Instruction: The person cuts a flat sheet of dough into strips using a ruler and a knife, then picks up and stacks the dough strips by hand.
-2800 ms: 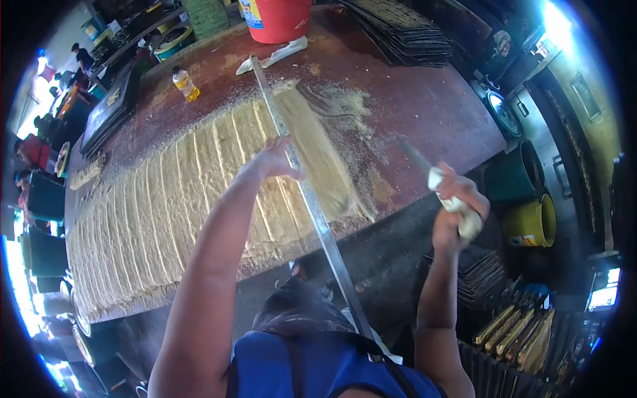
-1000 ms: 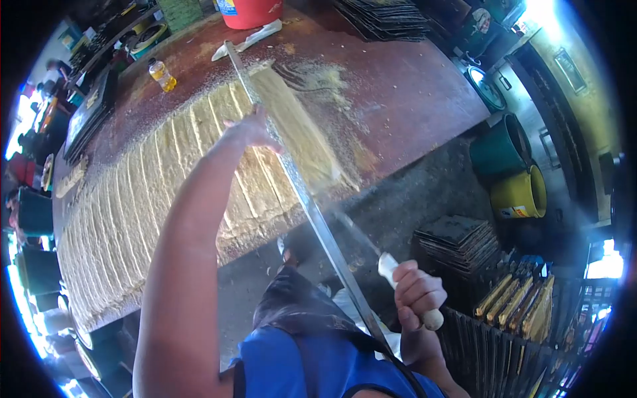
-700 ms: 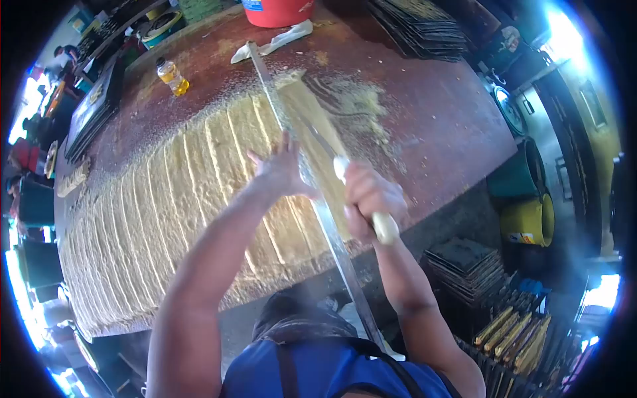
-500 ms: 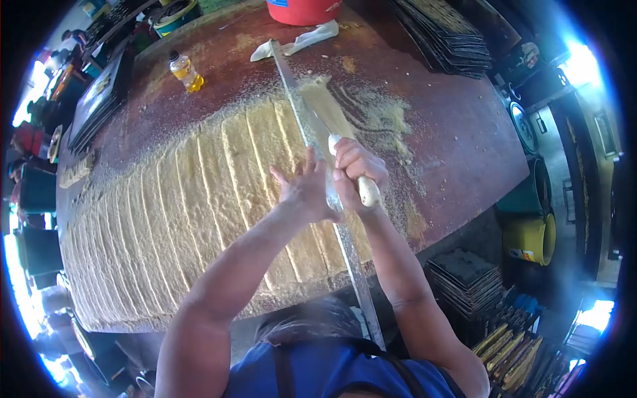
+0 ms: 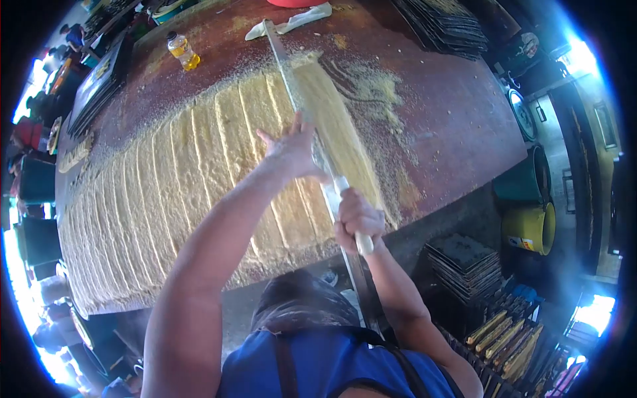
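A wide sheet of dough (image 5: 199, 179), dusted with pale crumbs, lies on the table, scored into many long parallel strips. Across its right part runs a long metal straightedge (image 5: 281, 61), reaching past the table's near edge toward my body. My left hand (image 5: 292, 154) lies on the straightedge with fingers spread, pressing it against the dough. In my right hand (image 5: 360, 215), fingers wrap round the white handle of a knife (image 5: 364, 244). The knife is close along the straightedge's right side, near the table's front edge; its blade is mostly hidden.
A bottle of yellow liquid (image 5: 183, 52) stands toward the back left. Behind the straightedge are a white cloth (image 5: 298, 21) and a red tub (image 5: 295, 2). Stacked dark trays (image 5: 441, 26) sit at the back right, with more trays (image 5: 464, 265) below. A yellow bucket (image 5: 531, 229) is at right.
My right hand has drawn the knife toward my body along the straightedge, uncovering more dough on the right. My left hand still presses the straightedge. The view has shifted slightly.
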`<state>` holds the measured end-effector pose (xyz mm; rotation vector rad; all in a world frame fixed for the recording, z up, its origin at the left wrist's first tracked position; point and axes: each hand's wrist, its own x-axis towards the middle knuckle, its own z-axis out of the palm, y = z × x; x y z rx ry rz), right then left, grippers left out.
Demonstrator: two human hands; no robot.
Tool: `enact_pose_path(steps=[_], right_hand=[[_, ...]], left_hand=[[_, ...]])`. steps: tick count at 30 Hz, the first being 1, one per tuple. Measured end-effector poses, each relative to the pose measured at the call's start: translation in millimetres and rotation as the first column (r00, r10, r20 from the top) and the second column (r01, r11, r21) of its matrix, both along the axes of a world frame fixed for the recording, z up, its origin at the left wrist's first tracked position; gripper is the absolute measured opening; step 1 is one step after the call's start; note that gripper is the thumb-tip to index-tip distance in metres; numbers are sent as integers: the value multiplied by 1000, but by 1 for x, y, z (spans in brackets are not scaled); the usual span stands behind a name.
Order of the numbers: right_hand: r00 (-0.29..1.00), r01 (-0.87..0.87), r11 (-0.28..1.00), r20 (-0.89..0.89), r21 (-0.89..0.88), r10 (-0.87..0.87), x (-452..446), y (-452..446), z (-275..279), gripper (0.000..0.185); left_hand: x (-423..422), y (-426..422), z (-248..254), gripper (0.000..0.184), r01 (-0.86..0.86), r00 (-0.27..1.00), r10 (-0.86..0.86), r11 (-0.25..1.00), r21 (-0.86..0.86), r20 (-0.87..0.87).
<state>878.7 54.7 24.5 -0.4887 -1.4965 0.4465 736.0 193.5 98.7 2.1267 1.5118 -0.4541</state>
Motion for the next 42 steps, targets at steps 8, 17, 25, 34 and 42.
enact_pose_path(steps=[8, 17, 25, 34, 42], right_hand=[[995, 36, 987, 96, -160, -21, 35, -206, 20, 26], [994, 93, 960, -37, -264, -106, 78, -355, 55, 30], [901, 416, 493, 419, -764, -110, 78, -338, 15, 27], [971, 233, 509, 231, -829, -68, 52, -316, -17, 71], [962, 267, 496, 259, -826, -86, 81, -316, -23, 70]], left_hand=[[2, -10, -6, 134, 0, 999, 4, 995, 97, -44], [5, -24, -41, 103, -38, 990, 21, 992, 120, 140], [37, -79, -64, 83, -413, 896, 347, 881, 230, 278], [43, -84, -50, 88, -408, 904, 322, 847, 342, 279], [70, -76, -44, 92, -409, 875, 303, 880, 243, 377]])
